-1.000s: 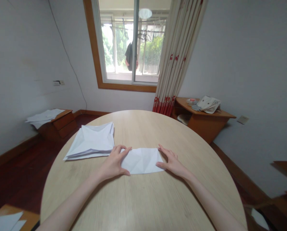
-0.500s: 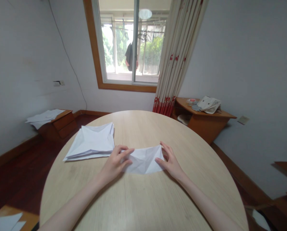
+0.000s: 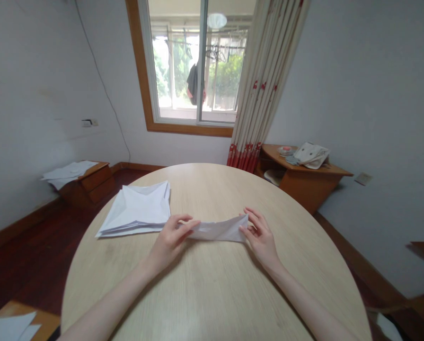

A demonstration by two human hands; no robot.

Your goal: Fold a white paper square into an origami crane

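A white sheet of paper (image 3: 219, 230), folded into a long narrow strip with crease lines, spans the gap between my two hands just over the table. My left hand (image 3: 174, 237) pinches its left end between thumb and fingers. At the right end, my right hand (image 3: 260, 235) grips the corner with thumb and index finger, the other fingers curled behind. Beyond my left hand lies a stack of folded white paper (image 3: 137, 208), its layers slightly uneven.
The round wooden table (image 3: 212, 293) fills the middle. A corner desk (image 3: 307, 184) with a cloth bag (image 3: 311, 155) stands at the back right. Papers lie on a low cabinet (image 3: 98, 182) at the left. A curtain (image 3: 265, 80) hangs beside the window (image 3: 198, 71).
The paper between my hands has gone from a taller, creased shape to a narrower strip. My right hand has shifted slightly right, and its fingers have closed on the corner.
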